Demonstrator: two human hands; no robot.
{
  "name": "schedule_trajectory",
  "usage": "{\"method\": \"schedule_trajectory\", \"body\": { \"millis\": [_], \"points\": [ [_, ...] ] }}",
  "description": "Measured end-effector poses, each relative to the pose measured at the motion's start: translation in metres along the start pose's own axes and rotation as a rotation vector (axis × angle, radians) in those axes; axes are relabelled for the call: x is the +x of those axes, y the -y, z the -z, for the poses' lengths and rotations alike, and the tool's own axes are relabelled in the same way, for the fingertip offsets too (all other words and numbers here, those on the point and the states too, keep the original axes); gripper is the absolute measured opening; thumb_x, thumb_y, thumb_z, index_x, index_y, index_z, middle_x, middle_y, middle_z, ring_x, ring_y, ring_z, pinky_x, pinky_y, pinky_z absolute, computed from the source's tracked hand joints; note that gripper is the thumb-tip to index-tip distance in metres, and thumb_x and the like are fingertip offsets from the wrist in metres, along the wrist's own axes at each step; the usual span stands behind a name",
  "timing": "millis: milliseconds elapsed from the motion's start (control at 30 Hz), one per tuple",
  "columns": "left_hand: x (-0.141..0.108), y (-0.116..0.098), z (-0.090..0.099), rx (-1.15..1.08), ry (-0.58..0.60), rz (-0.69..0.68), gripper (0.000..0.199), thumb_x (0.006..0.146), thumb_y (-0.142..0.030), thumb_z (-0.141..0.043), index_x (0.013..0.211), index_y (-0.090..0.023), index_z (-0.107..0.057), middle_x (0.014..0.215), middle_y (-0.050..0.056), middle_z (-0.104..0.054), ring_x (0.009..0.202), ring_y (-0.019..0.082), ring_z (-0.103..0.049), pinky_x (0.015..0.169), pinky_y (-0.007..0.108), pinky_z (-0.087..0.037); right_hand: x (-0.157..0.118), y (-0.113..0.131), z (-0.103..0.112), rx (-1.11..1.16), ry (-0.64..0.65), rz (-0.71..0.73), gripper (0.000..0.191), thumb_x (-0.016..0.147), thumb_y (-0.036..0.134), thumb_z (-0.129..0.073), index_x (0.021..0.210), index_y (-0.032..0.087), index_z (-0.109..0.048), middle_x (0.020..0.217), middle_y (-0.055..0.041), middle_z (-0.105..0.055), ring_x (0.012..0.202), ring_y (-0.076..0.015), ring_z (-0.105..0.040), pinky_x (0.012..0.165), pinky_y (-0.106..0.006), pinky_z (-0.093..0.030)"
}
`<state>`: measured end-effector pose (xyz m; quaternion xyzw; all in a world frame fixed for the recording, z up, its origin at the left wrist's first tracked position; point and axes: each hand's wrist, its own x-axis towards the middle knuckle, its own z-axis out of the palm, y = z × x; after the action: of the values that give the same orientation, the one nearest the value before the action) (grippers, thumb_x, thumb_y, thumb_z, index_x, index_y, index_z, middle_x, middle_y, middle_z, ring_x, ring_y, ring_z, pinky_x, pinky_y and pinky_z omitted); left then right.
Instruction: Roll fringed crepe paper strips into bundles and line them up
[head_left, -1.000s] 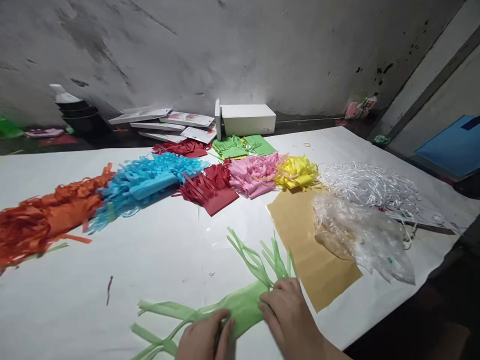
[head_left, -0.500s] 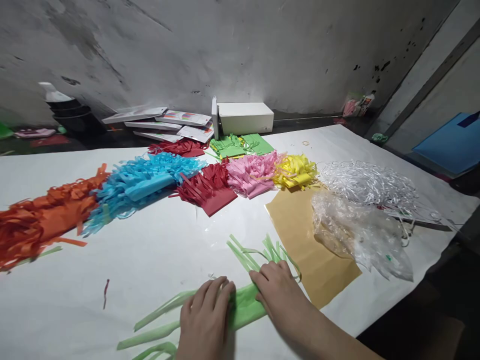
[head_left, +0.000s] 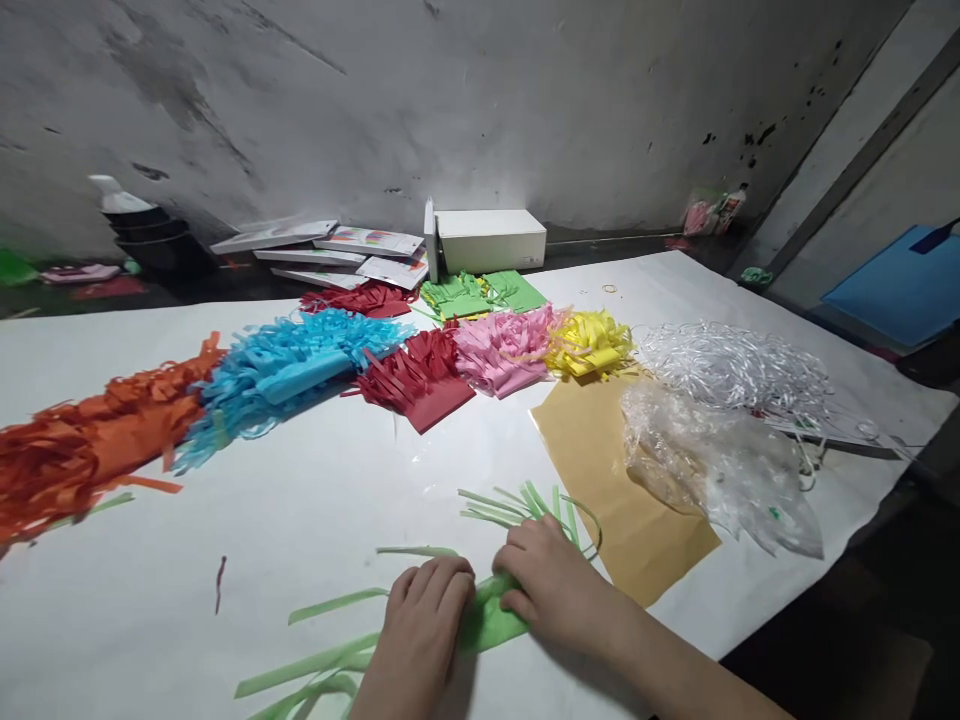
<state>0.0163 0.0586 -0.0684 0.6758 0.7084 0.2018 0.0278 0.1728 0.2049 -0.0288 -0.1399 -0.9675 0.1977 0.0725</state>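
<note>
A light green piece of fringed paper point(head_left: 491, 622) lies at the lower middle of the white-covered table, its strips spreading out to the left and upper right. My left hand point(head_left: 427, 620) has its fingers curled over the left part of the band. At the right part, my right hand point(head_left: 551, 580) grips the band between thumb and bent fingers. A short stretch of green shows between the hands. The undersides of my left fingers are hidden.
Bundles of orange point(head_left: 112, 430), blue point(head_left: 292, 370), red point(head_left: 420, 380), pink point(head_left: 510, 350) and yellow point(head_left: 592, 345) fringe cross the table. Brown paper point(head_left: 600, 490), a plastic bag point(head_left: 720, 470) and white strands point(head_left: 735, 365) lie right. A white box point(head_left: 491, 238) stands behind.
The green strips have shifted and fanned out differently at both ends. Both hands have moved slightly, with my right thumb now lower on the band.
</note>
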Motion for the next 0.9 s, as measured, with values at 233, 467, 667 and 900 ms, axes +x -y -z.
{"method": "schedule_trajectory", "body": {
  "millis": [233,467,667,900],
  "points": [
    [-0.007,-0.009,0.006,-0.015,-0.052,-0.002,0.033,0.088,0.001,-0.04,0.1,-0.024,-0.058,0.091,-0.001,-0.069,0.086,0.019,-0.06,0.087,0.038,-0.032,-0.025,-0.013,-0.008,-0.079,-0.058,0.133,0.016,0.089,0.006,-0.063,0.08,0.019,-0.058,0.082,0.0003,-0.061,0.081,-0.0176,-0.053,0.083,-0.037,-0.043],
    [-0.014,-0.007,0.012,0.149,-0.156,-0.296,0.04,0.083,0.004,-0.037,0.097,-0.022,-0.065,0.091,0.001,-0.073,0.089,0.021,-0.061,0.095,0.042,-0.031,-0.046,-0.021,-0.014,-0.252,-0.228,0.408,0.019,0.095,0.005,-0.049,0.089,0.016,-0.063,0.077,-0.0022,-0.058,0.079,-0.0191,-0.053,0.107,-0.042,-0.036],
    [-0.014,-0.001,0.028,0.187,-0.029,-0.388,0.037,0.08,-0.009,-0.056,0.113,-0.024,-0.064,0.102,-0.001,-0.076,0.092,0.021,-0.064,0.094,0.04,-0.03,-0.058,-0.015,-0.012,-0.132,-0.175,0.31,0.02,0.098,0.033,-0.058,0.103,0.015,-0.063,0.089,-0.0051,-0.066,0.094,-0.0231,-0.057,0.114,-0.045,-0.032],
    [-0.014,-0.004,0.018,0.175,-0.08,-0.39,0.033,0.086,-0.002,-0.046,0.104,-0.02,-0.067,0.095,0.001,-0.076,0.091,0.022,-0.063,0.096,0.042,-0.03,-0.058,-0.011,-0.027,-0.216,-0.312,0.288,0.022,0.092,0.002,-0.046,0.086,0.017,-0.06,0.077,-0.0022,-0.062,0.081,-0.0192,-0.058,0.11,-0.045,-0.031]
  ]
}}
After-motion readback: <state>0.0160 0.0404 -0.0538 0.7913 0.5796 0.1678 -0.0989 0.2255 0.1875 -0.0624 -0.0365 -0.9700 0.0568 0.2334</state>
